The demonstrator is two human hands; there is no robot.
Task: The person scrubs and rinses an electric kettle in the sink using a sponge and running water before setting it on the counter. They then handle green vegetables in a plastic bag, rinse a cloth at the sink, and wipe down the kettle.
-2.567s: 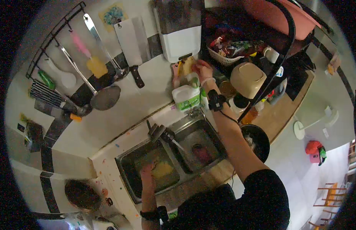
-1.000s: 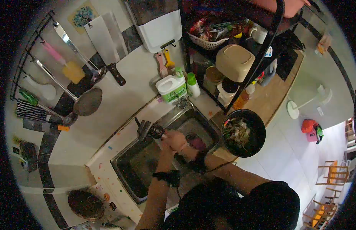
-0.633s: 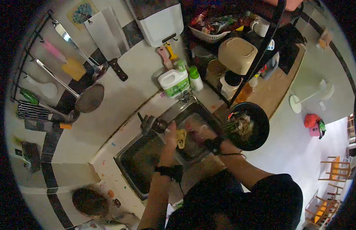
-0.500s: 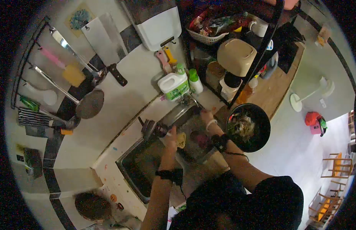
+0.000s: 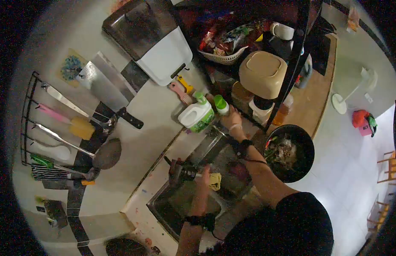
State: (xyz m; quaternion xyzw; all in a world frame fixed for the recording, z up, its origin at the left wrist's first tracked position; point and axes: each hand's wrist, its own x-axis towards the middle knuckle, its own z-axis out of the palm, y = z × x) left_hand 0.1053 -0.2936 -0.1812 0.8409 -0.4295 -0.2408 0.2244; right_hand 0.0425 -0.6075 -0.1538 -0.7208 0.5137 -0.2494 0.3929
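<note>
My left hand [image 5: 202, 179] is closed on a yellow cloth [image 5: 214, 181] over the divider of the double sink [image 5: 166, 205], close beside the dark faucet [image 5: 181, 171]. Behind the sink, my right hand [image 5: 231, 120] is at a white bottle with a green cap [image 5: 221, 104], its fingers around the bottle's lower part. Left of that bottle is a white jug with a green label [image 5: 197, 117]. A dark reddish thing [image 5: 238, 170] lies in the right basin; its shape is unclear.
A black pan with food scraps [image 5: 289, 153] sits right of the sink. Behind it stands a black rack [image 5: 287, 81] with a beige container [image 5: 263, 74] and a white basket [image 5: 223, 57]. Ladles and a cleaver [image 5: 104, 85] hang on the left wall.
My right hand has moved from the right basin back to the green-capped bottle. My left hand keeps the yellow cloth near the faucet. The camera view has shifted and turned.
</note>
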